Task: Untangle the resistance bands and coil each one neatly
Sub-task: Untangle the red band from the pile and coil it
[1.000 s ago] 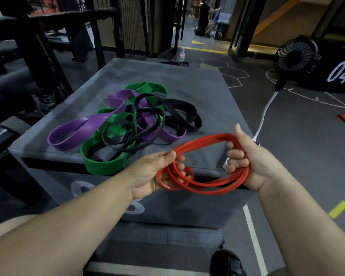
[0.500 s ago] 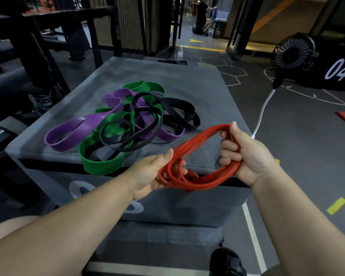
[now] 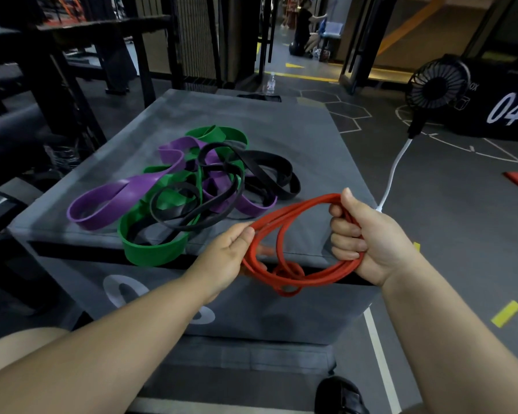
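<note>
A thin red resistance band [image 3: 293, 215], looped into several turns, hangs between my hands above the near edge of the grey padded box [image 3: 296, 138]. My right hand [image 3: 362, 234] grips the right side of the loops in a fist. My left hand [image 3: 228, 258] pinches the left side of the loops between thumb and fingers. A small red loop dangles at the bottom. On the box top lies a tangle: a wide purple band [image 3: 102, 201], a wide green band [image 3: 153, 249] and black bands [image 3: 269, 165] threaded through one another.
A black fan [image 3: 437, 85] with a white cable [image 3: 396, 171] stands on the floor to the right, beside a black box marked 04 [image 3: 509, 109]. Dark racks fill the left. A water bottle [image 3: 270, 82] stands behind the box. A person crouches far back. My shoe [image 3: 338, 395] is below.
The red loops have opened wider and tilted up on the right. My left hand has shifted its hold up the left side of the coil. The tangle has not moved.
</note>
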The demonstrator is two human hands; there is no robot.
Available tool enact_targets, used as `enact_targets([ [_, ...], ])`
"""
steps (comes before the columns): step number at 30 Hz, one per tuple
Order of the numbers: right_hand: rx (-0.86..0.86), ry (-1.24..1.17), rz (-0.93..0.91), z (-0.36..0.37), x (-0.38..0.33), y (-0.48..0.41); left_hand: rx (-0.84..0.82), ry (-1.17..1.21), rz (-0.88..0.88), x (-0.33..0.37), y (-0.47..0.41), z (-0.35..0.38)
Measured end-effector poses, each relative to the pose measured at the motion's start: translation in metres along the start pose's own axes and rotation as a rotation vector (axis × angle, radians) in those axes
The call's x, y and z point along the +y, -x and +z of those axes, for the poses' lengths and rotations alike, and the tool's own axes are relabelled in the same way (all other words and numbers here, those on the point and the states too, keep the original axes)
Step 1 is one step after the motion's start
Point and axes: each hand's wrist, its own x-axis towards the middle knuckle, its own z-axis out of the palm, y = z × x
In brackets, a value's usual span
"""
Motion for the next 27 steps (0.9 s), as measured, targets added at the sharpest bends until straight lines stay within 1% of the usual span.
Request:
enact_targets([
  [3,-0.038,-0.022,-0.014,0.000,0.000,0.001,-0.033,0.082,-0.069,-0.001,-0.002,-0.002],
  [6,-0.073,-0.082,-0.013,-0.002,-0.002,0.001,-0.078,0.269,-0.159,0.001,-0.003,-0.004],
  [9,-0.095,-0.127,-0.015,-0.005,-0.003,0.002,-0.066,0.385,-0.169,0.001,-0.008,-0.009],
  [12,-0.091,-0.162,-0.042,-0.007,-0.004,0.002,-0.075,0.353,-0.175,-0.004,-0.011,-0.011],
  [17,-0.095,-0.197,-0.097,-0.006,-0.007,0.003,-0.220,0.344,-0.263,-0.014,-0.003,-0.001],
  [23,-0.177,0.017,-0.141,-0.004,-0.005,0.004,-0.324,0.305,-0.286,-0.023,0.000,0.005],
  [27,-0.219,0.098,-0.231,-0.002,-0.005,0.007,-0.295,0.248,-0.362,-0.029,0.000,0.008],
])
